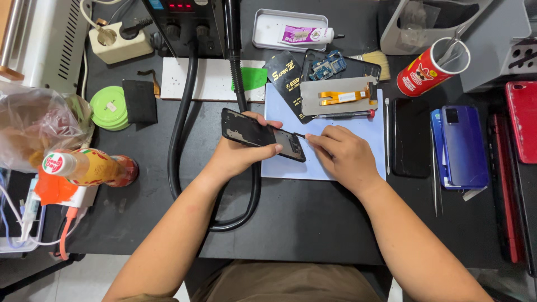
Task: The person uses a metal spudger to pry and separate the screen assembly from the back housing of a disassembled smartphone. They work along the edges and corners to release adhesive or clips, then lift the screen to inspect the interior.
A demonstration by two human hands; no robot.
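My left hand [238, 156] grips a black phone frame [262, 134], holding it tilted above the pale blue work mat [358, 126]. My right hand [341, 154] is at the frame's right end, its fingertips pinching a small dark tool or part against that end; what it pinches is too small to tell. Behind the hands on the mat lies a grey phone screen panel [335, 96] with an orange flex cable, and a thin screwdriver with a red tip [344, 115] in front of it.
A thick black hose [182, 123] loops across the desk from the black station [184, 19] at the back. Several phones [461, 145] lie at right, next to a red tube can [430, 70] holding tweezers. A bottle [92, 166] lies at left. Loose tweezers [436, 184] rest nearby.
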